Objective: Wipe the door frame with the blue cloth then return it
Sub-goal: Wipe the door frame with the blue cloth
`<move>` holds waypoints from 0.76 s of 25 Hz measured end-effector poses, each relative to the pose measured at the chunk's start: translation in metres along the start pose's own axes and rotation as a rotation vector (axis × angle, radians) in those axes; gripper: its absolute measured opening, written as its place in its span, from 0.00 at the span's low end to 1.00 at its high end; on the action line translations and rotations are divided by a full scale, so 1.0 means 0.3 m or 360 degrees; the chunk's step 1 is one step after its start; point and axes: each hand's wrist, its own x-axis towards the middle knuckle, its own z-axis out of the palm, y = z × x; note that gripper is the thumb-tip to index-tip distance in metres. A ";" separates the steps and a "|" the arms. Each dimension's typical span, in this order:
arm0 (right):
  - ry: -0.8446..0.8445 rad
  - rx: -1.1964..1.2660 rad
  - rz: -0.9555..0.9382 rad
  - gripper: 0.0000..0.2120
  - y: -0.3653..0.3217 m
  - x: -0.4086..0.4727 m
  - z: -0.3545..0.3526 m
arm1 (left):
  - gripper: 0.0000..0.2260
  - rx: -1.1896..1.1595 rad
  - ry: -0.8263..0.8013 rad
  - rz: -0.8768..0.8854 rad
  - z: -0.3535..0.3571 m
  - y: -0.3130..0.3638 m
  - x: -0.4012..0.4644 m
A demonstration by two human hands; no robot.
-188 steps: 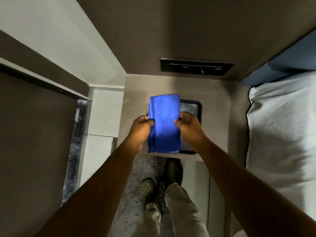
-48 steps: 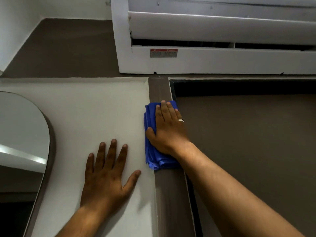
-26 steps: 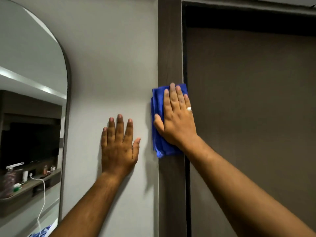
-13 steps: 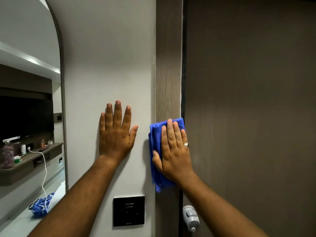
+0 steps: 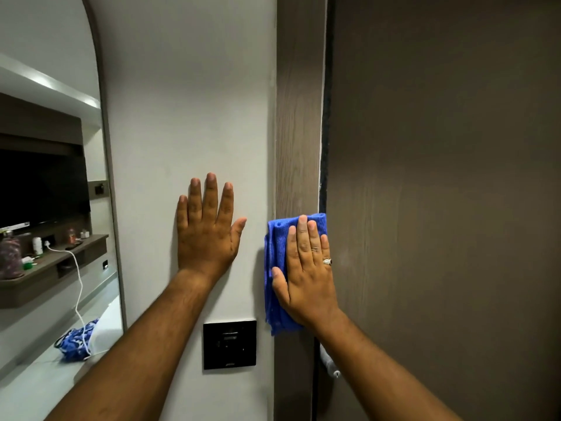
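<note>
The folded blue cloth (image 5: 274,268) lies flat against the vertical wood-grain door frame (image 5: 299,117). My right hand (image 5: 305,275) presses it there with a flat palm and straight fingers, a ring on one finger. Most of the cloth is hidden under that hand; its left edge and lower end stick out. My left hand (image 5: 208,232) rests spread and flat on the white wall (image 5: 188,101) just left of the frame, holding nothing.
The dark brown door (image 5: 440,177) fills the right side, its handle (image 5: 329,364) partly hidden behind my right forearm. A black switch plate (image 5: 229,344) sits on the wall below my left hand. An arched mirror (image 5: 51,208) stands at the left.
My right hand slid the cloth down the frame from near the top corner to about switch height. My left hand followed down the wall. In the last half second the hands barely moved.
</note>
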 end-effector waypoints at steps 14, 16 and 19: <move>0.0023 0.1383 0.1304 0.09 0.074 -0.034 -0.274 | 0.14 -0.1414 -0.0332 -0.0723 -0.107 0.331 -0.259; -0.0001 0.1567 0.1301 0.08 0.106 -0.066 -0.346 | 0.11 -0.1544 -0.0340 -0.0762 -0.125 0.386 -0.279; -0.0032 0.1674 0.1388 0.11 0.169 -0.131 -0.481 | 0.13 -0.1882 -0.0514 -0.0692 -0.166 0.503 -0.274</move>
